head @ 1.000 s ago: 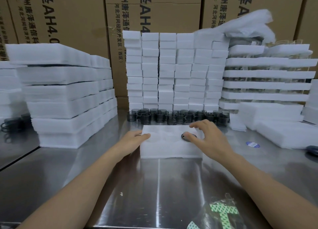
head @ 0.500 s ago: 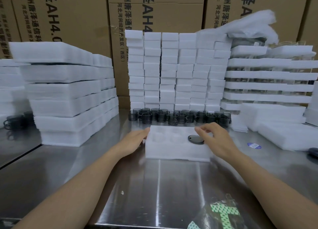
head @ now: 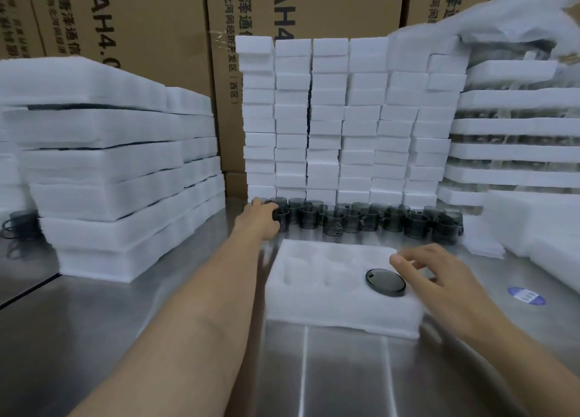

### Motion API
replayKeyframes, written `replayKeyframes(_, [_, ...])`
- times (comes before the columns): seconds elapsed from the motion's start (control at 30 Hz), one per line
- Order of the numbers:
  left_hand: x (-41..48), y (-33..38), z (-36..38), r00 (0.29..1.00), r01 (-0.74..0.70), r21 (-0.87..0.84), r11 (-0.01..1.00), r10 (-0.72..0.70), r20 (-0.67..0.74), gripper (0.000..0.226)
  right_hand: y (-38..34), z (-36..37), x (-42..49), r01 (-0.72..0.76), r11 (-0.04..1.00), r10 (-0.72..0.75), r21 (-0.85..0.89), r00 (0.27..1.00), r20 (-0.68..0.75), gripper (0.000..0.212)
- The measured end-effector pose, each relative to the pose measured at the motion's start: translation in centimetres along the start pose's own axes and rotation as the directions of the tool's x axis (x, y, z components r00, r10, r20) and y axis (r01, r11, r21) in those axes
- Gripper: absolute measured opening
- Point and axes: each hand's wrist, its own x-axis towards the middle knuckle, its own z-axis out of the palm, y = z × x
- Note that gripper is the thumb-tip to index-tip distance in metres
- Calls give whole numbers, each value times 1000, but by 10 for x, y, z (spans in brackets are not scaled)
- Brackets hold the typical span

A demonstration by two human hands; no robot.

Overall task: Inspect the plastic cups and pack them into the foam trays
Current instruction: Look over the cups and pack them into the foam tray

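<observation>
A white foam tray (head: 342, 310) with several round pockets lies on the steel table in front of me. One dark translucent cup (head: 385, 281) sits in its front right pocket. My right hand (head: 439, 278) hovers over the tray's right end just beside that cup, fingers spread and holding nothing. Behind the tray runs a row of several dark handled cups (head: 361, 220). My left hand (head: 262, 219) is stretched to the row's left end, its fingers curled against the leftmost cup (head: 282, 220). The back of the hand hides whether they grip it.
Tall stacks of foam trays (head: 110, 165) stand at the left, and a wall of foam blocks (head: 345, 118) rises behind the cups. Layered trays (head: 518, 128) fill the right. Cardboard boxes (head: 141, 18) close the back. A blue sticker (head: 526, 295) lies on the steel table (head: 157, 338).
My left hand has left the tray's left edge and reached forward to the left end of the cup row. My right hand stays beside the seated cup.
</observation>
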Motion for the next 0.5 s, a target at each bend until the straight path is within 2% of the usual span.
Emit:
replayKeyframes(0.07, [6,-1,3,1000,5,44,999,-5,4,47,0,0,0,4,1000,-4,-5,1000,6,36])
replayKeyframes(0.2, [9,-5,7,997,-1,-2,1000,1,-80,18,-2,-1,-1,7,1000,-6,-14,1000,29,38])
replayKeyframes(0.3, [2,-10,4,999,4,-47,999,-6,-37,29,-7,-3,-2,3,1000,-3,-18,999,42,38])
replayKeyframes(0.4, [-20,-18,-2,998,25,-121,992,-32,-54,36,-14,-4,-3,-7,1000,8,-19,998,62,31])
replayKeyframes(0.5, [-55,-22,-6,993,24,-322,947,-61,-105,37,-21,-7,-4,-23,999,25,-23,997,70,29])
